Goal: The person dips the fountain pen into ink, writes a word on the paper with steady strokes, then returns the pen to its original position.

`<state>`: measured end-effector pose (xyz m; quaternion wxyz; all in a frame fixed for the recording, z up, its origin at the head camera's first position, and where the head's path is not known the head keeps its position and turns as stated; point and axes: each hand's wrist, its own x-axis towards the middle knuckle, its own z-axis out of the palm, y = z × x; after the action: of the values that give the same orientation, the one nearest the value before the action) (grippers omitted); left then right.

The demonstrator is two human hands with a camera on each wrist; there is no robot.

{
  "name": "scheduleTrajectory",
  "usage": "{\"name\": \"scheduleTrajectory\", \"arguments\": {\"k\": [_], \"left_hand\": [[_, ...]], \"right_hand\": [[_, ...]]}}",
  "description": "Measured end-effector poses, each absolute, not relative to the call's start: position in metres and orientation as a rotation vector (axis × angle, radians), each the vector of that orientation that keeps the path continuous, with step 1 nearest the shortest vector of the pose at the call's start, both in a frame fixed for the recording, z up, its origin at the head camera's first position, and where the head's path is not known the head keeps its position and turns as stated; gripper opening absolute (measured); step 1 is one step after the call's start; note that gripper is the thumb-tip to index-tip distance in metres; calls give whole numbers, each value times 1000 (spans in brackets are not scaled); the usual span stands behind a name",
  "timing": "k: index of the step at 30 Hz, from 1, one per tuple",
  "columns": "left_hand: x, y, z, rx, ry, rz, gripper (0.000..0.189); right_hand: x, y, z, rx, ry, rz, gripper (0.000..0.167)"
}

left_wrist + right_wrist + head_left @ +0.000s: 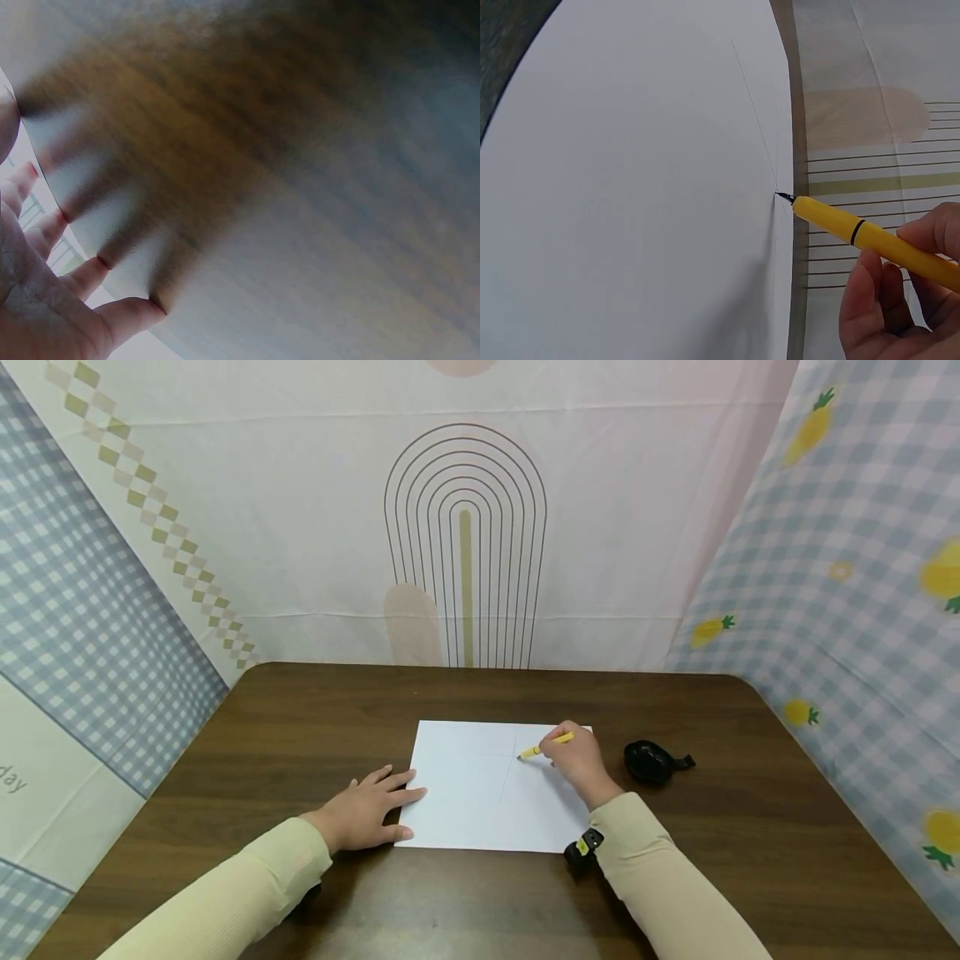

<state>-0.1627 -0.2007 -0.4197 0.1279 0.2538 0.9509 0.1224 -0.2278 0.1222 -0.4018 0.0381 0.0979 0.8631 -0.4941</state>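
Note:
A white sheet of paper [457,802] lies on the table, with thin crossing lines drawn on its upper right part. My right hand [579,758] pinches a yellow fountain pen [557,741] between thumb and fingers. In the right wrist view the dark nib of the pen [832,217] is right at the drawn line on the paper. My left hand [367,810] rests with spread fingers on the table, its fingertips over the left edge of the sheet. The left wrist view shows the same hand [45,300] with its fingertips against the surface.
A black, rounded object with a short neck [651,762] lies to the right of the paper on the brown wooden table [300,727]. Patterned cloth [315,527] hangs behind the table and along both sides.

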Motion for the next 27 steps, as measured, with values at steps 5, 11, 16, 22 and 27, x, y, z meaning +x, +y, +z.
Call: {"name": "scheduleTrajectory", "arguments": {"k": [5, 11, 16, 22, 27], "left_hand": [[-163, -201, -421, 737, 2767, 357, 59], [-163, -202, -422, 737, 2772, 354, 59], [-163, -201, -421, 744, 2769, 366, 59], [-161, -201, -420, 744, 2764, 380, 58], [-161, -202, -420, 739, 2763, 378, 59]], "right_hand": [[-226, 125, -402, 288, 2671, -1467, 9], [-223, 127, -402, 278, 2684, -1437, 9], [-221, 128, -402, 263, 2700, -1424, 9], [-217, 131, -401, 249, 2721, -1386, 9], [-215, 134, -400, 242, 2725, -1366, 10]]}}
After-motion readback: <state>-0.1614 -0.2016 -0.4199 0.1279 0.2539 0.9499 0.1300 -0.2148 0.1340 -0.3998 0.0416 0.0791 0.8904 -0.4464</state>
